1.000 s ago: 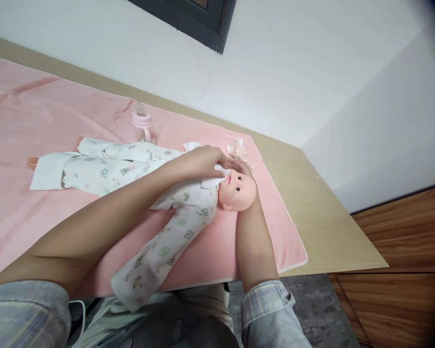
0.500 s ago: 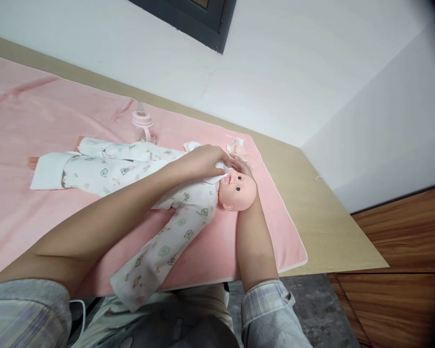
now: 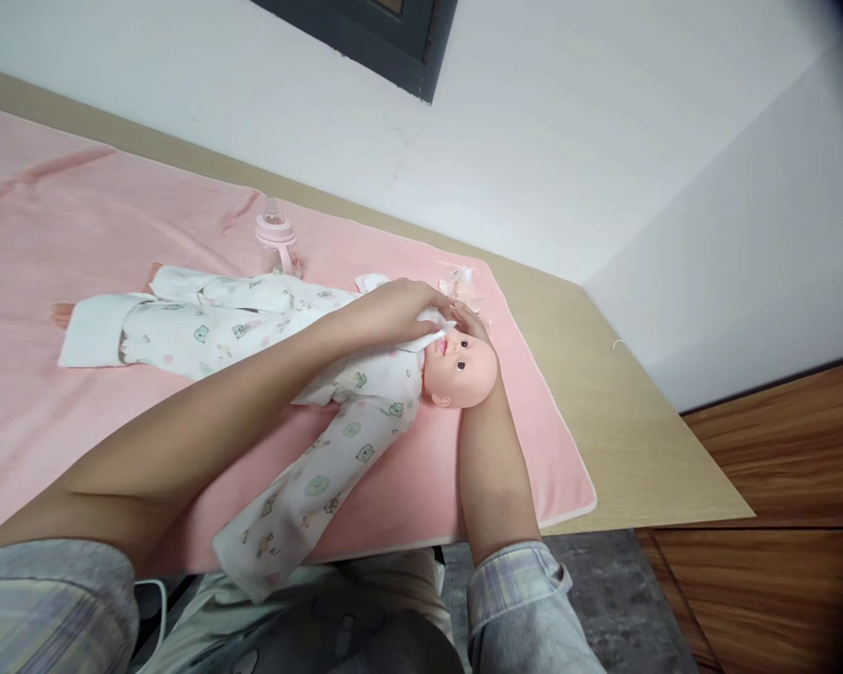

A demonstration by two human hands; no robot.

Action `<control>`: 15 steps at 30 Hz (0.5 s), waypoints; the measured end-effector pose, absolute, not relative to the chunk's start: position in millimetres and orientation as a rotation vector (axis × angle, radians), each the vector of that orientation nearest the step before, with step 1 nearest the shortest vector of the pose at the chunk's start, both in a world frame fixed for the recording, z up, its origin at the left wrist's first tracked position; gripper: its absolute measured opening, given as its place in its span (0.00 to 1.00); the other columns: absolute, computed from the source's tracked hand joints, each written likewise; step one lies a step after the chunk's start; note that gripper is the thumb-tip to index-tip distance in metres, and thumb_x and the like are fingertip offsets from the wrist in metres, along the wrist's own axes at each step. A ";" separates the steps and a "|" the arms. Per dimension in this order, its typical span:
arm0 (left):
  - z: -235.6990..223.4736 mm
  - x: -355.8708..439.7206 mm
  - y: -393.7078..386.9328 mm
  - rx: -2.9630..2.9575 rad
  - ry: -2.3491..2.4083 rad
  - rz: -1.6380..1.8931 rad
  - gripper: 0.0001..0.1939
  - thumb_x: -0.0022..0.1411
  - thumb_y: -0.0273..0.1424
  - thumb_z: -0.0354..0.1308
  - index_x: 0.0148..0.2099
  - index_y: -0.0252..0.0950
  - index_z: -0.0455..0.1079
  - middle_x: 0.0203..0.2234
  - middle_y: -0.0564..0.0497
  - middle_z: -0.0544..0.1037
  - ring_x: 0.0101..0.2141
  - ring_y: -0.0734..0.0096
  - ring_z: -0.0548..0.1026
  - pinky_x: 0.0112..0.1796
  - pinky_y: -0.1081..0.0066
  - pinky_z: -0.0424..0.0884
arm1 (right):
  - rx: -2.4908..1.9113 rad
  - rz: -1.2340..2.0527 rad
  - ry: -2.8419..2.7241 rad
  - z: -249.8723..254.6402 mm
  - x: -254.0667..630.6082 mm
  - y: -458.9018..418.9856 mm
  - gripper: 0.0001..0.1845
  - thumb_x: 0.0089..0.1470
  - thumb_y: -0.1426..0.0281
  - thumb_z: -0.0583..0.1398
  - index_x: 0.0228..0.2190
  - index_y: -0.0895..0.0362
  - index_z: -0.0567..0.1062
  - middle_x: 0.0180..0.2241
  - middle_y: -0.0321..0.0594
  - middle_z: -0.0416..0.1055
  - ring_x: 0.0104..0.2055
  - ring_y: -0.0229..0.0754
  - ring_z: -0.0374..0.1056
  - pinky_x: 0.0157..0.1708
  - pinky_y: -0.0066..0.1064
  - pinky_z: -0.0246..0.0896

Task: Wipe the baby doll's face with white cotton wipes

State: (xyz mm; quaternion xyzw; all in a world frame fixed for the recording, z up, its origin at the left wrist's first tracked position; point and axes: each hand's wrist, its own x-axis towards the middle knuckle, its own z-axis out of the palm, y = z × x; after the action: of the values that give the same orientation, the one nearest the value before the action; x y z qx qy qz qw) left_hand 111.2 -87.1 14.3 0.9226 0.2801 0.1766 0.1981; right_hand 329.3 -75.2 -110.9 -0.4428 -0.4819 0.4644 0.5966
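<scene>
A bald baby doll [image 3: 462, 373] lies on its back, dressed in a white jacket and trousers printed with small animals. My left hand [image 3: 404, 307] reaches across its chest. The fingers pinch the white jacket collar [image 3: 432, 330] at the doll's chin. Around the far side of the head curves my right arm, with the doll's head against the forearm. My right hand [image 3: 470, 323] is behind the face near the collar, its fingers bent and meeting those of my left hand. What they hold is hidden. One long jacket sleeve [image 3: 323, 477] hangs over the near table edge.
A pink blanket [image 3: 63, 225] covers much of the wooden table [image 3: 604, 412]. Beyond the doll stands a baby bottle [image 3: 276, 239] with a pink collar and handle. A small clear packet [image 3: 458, 279] lies past my hands. A white wall rises behind the table.
My left fingers have shifted very slightly at the collar, and the cloth fold by the chin has changed a little. The doll and my arms stay in place.
</scene>
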 end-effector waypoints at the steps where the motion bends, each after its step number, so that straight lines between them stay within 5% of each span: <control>1: 14.3 110.1 -86.5 2.574 0.738 0.497 0.15 0.64 0.29 0.56 0.50 0.37 0.79 0.38 0.50 0.82 0.38 0.62 0.78 0.38 0.71 0.65 | -1.028 1.081 -1.107 -111.0 329.3 -74.9 0.18 0.56 0.53 0.62 0.46 0.46 0.75 0.53 0.34 0.76 0.64 0.44 0.66 0.67 0.46 0.60; 15: 14.0 113.3 -96.0 2.528 0.580 0.430 0.14 0.59 0.25 0.55 0.44 0.37 0.80 0.31 0.53 0.81 0.28 0.67 0.74 0.30 0.71 0.61 | -1.073 1.021 -1.125 -103.9 324.5 -85.9 0.19 0.56 0.56 0.63 0.48 0.47 0.73 0.52 0.38 0.77 0.68 0.47 0.61 0.69 0.47 0.56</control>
State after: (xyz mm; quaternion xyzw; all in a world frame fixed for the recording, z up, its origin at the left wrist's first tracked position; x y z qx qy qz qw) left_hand 113.3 -96.0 14.0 0.9301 0.2136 0.1583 0.2534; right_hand 324.5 -85.9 -103.9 -0.4623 -0.4848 0.4402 0.5979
